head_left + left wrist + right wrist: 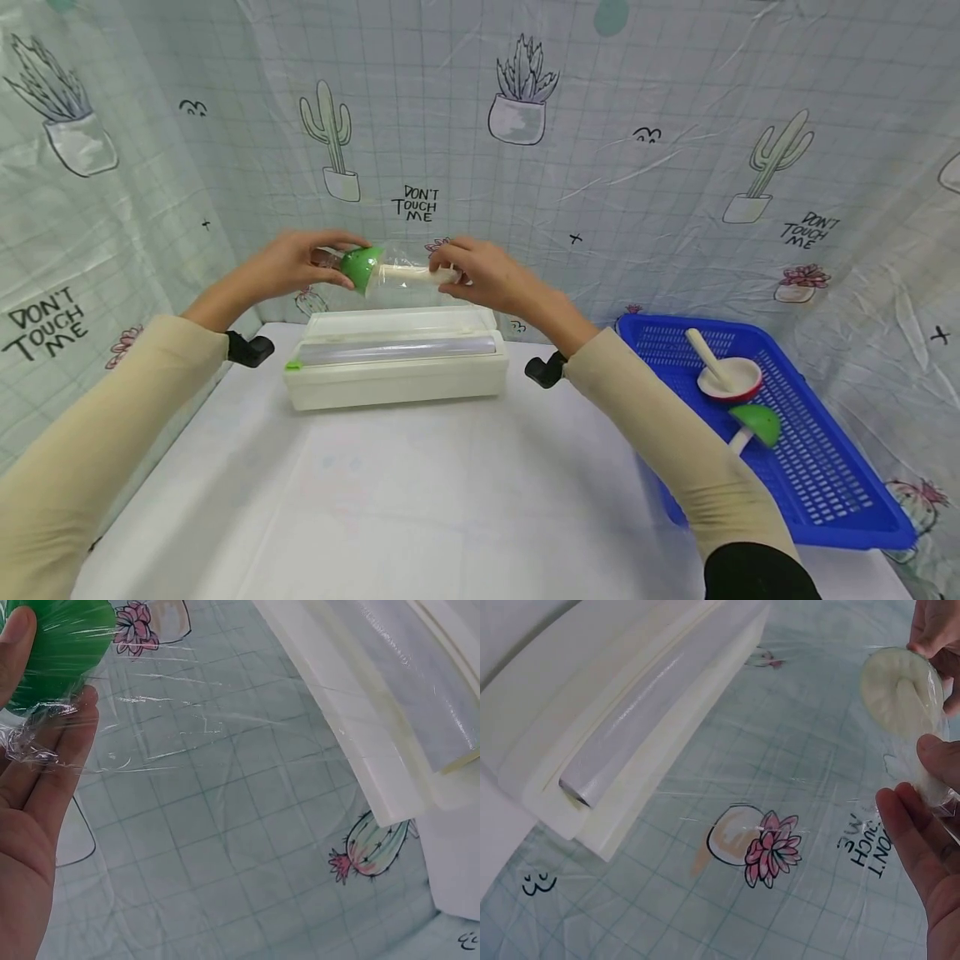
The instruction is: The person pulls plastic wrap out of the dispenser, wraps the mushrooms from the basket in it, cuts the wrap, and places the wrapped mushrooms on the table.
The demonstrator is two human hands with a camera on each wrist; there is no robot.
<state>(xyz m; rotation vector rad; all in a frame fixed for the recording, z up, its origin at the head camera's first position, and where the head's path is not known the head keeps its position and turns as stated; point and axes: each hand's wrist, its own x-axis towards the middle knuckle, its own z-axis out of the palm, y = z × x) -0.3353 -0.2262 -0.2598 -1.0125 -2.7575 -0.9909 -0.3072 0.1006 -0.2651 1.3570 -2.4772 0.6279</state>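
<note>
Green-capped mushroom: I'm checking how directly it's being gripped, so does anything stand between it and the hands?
Yes, clear film. It is bunched at the green cap where the left hand holds it, and lies around the pale stem where the right hand grips. Nothing else visible stands between.

On the table point(450, 483) a cling-film dispenser point(397, 385) stands near the back edge, a film roll point(397, 350) lying in it. A curtain point(450, 150) hangs behind. Right of the dispenser sits a plastic basket point(847, 533); in it, 1 toy mushroom point(738, 379) lies behind a 2nd toy mushroom point(759, 423). Before the curtain, a 3rd toy mushroom point(360, 268) is between the left hand point(303, 262) and the right hand point(486, 271).
</note>
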